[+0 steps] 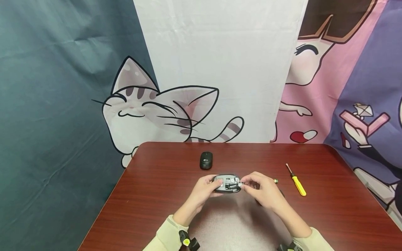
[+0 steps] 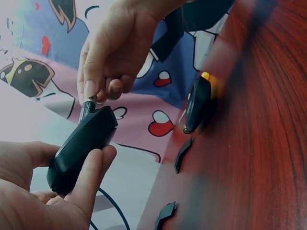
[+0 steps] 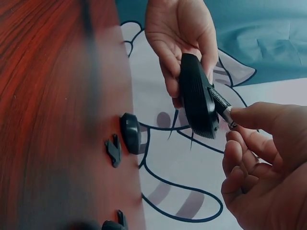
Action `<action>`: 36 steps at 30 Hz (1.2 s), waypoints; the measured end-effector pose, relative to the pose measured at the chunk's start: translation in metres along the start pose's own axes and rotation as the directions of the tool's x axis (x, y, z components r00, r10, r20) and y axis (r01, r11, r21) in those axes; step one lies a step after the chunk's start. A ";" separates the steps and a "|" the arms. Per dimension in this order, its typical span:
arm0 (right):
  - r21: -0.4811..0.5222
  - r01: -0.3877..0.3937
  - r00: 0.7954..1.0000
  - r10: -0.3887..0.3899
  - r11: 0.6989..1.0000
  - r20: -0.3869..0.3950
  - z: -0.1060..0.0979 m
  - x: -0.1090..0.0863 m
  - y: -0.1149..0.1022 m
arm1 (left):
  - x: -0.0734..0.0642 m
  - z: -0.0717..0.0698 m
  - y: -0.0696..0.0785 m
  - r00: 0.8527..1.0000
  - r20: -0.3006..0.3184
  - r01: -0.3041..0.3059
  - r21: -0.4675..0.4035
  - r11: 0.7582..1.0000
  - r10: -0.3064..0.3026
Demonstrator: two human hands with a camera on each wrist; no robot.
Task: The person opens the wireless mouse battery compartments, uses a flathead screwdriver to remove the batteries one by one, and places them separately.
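My left hand [image 1: 201, 193] holds a black computer mouse [image 1: 228, 178] above the table, its grey underside turned up and its battery compartment uncovered. Thumb and fingers grip the mouse at its left end in the head view. My right hand [image 1: 267, 193] pinches the silver end of a dark cylindrical battery [image 3: 219, 100] between thumb and index finger. In the right wrist view the battery slants out of the mouse's open side. From the left wrist, the battery [image 2: 87, 110] shows against the upper edge of the mouse, with the right fingertips on its end.
Another black mouse [image 1: 206, 160] sits on the brown table [image 1: 150, 202] behind the hands. A yellow-handled screwdriver [image 1: 298, 185] lies at the right. Beyond the right hand are a dark mouse-shaped body [image 2: 197, 103] and small black plastic pieces [image 2: 183, 155]. Printed curtains hang behind the table.
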State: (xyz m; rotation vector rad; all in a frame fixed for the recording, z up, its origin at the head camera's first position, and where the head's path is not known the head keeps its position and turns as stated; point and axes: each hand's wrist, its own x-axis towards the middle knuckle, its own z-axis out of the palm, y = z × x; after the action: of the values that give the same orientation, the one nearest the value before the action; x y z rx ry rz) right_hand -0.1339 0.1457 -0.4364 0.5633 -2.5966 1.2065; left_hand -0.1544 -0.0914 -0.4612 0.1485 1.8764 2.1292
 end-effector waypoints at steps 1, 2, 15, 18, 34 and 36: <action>0.008 -0.001 1.000 0.001 1.000 -0.004 0.000 0.001 0.001 | 0.000 -0.001 0.000 1.000 -0.003 0.000 0.000 1.000 0.000; 0.020 -0.005 1.000 0.005 1.000 -0.005 0.000 0.001 0.003 | 0.000 -0.001 -0.001 1.000 -0.005 0.001 0.001 1.000 -0.001; 0.073 -0.148 0.989 0.149 0.986 -0.004 0.000 0.009 0.017 | 0.006 -0.008 -0.013 0.999 -0.033 0.026 -0.021 0.999 -0.027; 0.081 -0.204 0.979 0.205 0.976 0.004 0.001 0.012 0.022 | 0.006 -0.010 -0.018 0.999 -0.036 0.036 0.003 0.999 -0.036; 0.158 -0.377 0.926 0.374 0.912 0.050 0.009 0.035 0.046 | 0.007 -0.014 -0.038 0.994 -0.013 0.111 0.156 0.982 -0.110; 0.142 -0.380 0.925 0.377 0.914 0.048 0.011 0.037 0.050 | 0.008 -0.014 -0.040 0.993 -0.004 0.115 0.153 0.981 -0.116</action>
State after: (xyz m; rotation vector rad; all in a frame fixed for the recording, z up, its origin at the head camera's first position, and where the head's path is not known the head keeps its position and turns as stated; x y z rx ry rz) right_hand -0.1889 0.1573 -0.4641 0.0901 -2.7301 1.5254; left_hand -0.1597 -0.0982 -0.5039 0.0749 1.9943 1.9077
